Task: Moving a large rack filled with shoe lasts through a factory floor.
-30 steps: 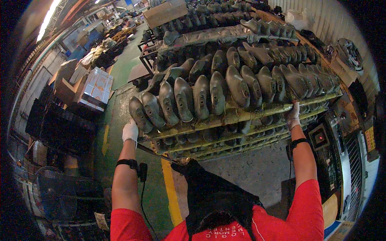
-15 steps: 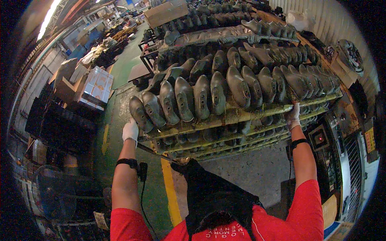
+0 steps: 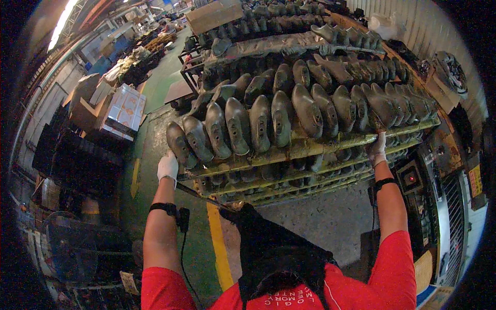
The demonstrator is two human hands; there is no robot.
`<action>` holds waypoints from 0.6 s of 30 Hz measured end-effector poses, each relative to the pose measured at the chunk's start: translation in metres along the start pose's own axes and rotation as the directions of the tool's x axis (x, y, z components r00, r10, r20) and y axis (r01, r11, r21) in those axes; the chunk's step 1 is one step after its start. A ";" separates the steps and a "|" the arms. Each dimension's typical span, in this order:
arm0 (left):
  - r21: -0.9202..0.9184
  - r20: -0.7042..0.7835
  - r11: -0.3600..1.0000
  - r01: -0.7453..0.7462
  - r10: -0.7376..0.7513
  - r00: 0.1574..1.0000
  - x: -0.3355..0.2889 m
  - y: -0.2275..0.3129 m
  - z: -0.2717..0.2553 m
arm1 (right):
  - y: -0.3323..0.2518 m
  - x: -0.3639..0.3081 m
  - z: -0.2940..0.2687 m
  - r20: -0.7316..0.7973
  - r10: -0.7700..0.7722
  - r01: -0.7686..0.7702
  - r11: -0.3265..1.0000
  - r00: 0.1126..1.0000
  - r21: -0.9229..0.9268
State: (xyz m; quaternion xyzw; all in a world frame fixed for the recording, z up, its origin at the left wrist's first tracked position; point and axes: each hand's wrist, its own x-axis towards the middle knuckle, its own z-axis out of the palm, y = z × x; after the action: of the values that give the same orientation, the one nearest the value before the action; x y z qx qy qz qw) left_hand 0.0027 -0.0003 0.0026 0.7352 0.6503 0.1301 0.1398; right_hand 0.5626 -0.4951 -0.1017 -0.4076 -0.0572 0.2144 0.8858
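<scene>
A rack [image 3: 289, 153] with yellow-edged shelves stands before me. Its top shelf carries rows of dark shoe lasts [image 3: 236, 126], toes up and leaning back, with holes in several of them. My left hand [image 3: 168, 166], in a white glove, grips the rack at its left front corner, beside the leftmost last. Farther right, my right hand [image 3: 377, 148], gloved too, is closed round the front edge of the top shelf. The fingers of both hands are partly hidden by the rack. More lasts show on the lower shelves, dim and half covered.
Behind stand more racks of lasts and a cardboard box [image 3: 214, 16]. At left, a green walkway [image 3: 160, 98] runs past stacked cartons [image 3: 124, 111]. A yellow floor line [image 3: 219, 248] lies near my left arm. Machinery [image 3: 413, 178] stands close on the right, by a corrugated wall [image 3: 439, 36].
</scene>
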 end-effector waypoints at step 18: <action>0.031 -0.004 0.998 -0.063 0.063 0.998 -0.002 0.001 -0.002 | 0.003 0.010 -0.017 -0.004 -0.027 0.027 0.999 1.000 -0.031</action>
State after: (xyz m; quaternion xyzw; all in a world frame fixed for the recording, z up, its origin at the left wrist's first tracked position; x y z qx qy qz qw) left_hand 0.0030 -0.0024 0.0050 0.7571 0.6291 0.1261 0.1226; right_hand 0.5753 -0.5010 -0.1159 -0.4210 -0.0639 0.2004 0.8823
